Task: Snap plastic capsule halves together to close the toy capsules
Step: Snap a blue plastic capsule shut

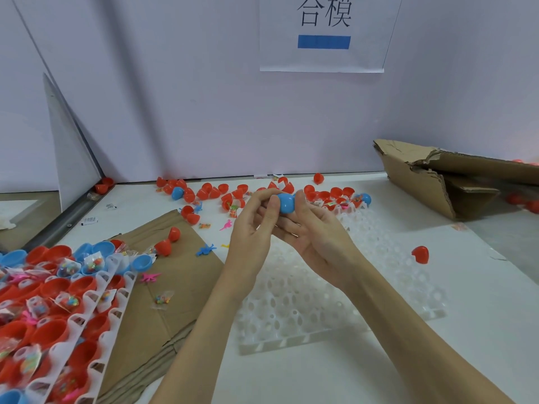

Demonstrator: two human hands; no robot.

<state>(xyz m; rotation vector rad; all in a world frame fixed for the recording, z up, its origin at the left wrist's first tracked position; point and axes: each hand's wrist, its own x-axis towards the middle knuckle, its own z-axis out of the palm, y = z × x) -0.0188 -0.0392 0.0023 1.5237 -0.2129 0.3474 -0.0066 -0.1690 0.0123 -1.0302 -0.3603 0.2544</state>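
While both hands meet above the white bench, the scene reads so:
Left hand: fingers curled, thumb pressed on the blue capsule.
Right hand: palm up, fingers closed around the same capsule's far side.
Blue capsule: held between the two hands, over the empty white tray.
Filled tray: well left of the left hand, holding red and blue halves.
Loose red halves: just beyond the hands.

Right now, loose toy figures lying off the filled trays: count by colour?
Blue figures: 2
Pink figures: 2
Yellow figure: 1, small and only partly visible
Total: 5
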